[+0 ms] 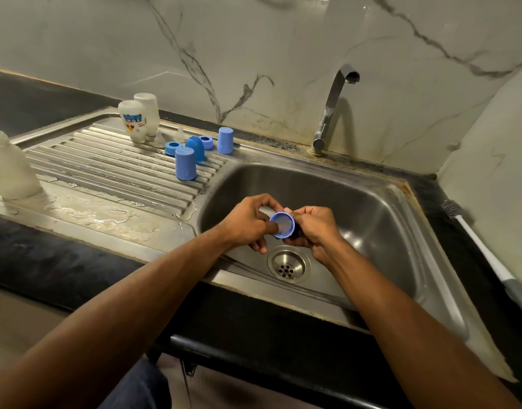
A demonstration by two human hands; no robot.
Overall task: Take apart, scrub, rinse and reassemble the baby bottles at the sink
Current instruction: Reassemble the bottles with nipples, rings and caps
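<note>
Head view: both hands over sink basin, above drain. Left hand & right hand each w/ fingers curled round blue cap, grip tight. Bottles upside down on wet draining board w/ other blue caps.

left bottle cut by frame edge. brush handle runs off right edge. blue cap partly hidden by fingers; right hand contents unclear.
</note>
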